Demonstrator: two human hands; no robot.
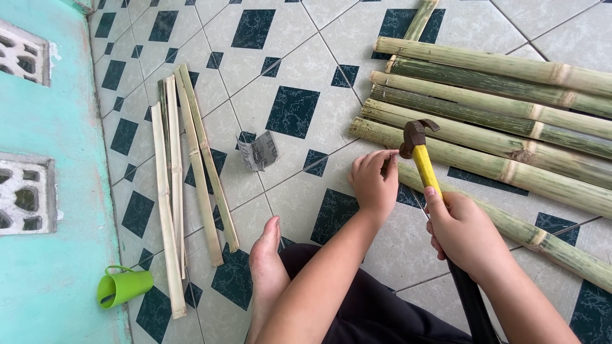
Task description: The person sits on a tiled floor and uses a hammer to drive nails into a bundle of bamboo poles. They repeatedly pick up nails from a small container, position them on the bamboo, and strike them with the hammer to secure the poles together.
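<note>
Two hands work over the tiled floor (pixel 299 70). Right hand (pixel 465 232): fingers wrapped around the yellow shaft of the claw hammer (pixel 417 150), grip low on the handle; its steel head probably makes it top-heavy. Left hand (pixel 375 181): fingertips pinched together at the near bamboo pole (pixel 510 223); what they pinch cannot be told. Beyond, more bamboo poles (pixel 497 108) lie side by side: stiff, round, likely to roll; steady one from above.

Yellow-handled claw hammer (pixel 417 150) raised, head over near bamboo pole (pixel 510 223).
</note>
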